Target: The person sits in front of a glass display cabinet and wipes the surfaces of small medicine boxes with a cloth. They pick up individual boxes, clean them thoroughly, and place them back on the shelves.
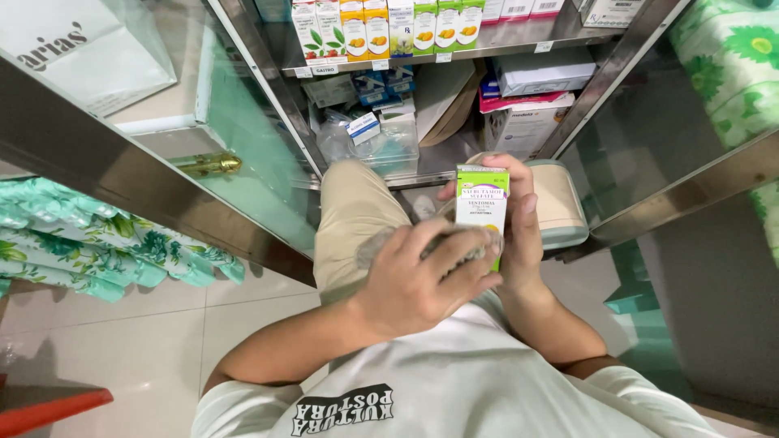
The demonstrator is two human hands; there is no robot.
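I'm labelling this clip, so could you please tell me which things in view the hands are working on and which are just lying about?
In hand:
- green and white carton, held by the right hand
- grey cloth, pressed against the carton by the left hand

Lying about:
- row of cartons on the upper shelf
- clear bags and boxes on the lower shelf
- brass door handle

Counting now: two hands in play, the left hand (pixel 422 280) and the right hand (pixel 515 223), with one green-and-white carton (pixel 481 203) and one grey cloth (pixel 442 243) between them. Up on the shelf (pixel 519 39), a row of small cartons: two with green leaves (pixel 316 28), two orange ones (pixel 365 28), one white-and-blue (pixel 401 26), three green-topped (pixel 446 24). One brass door handle (pixel 207 165) at left.
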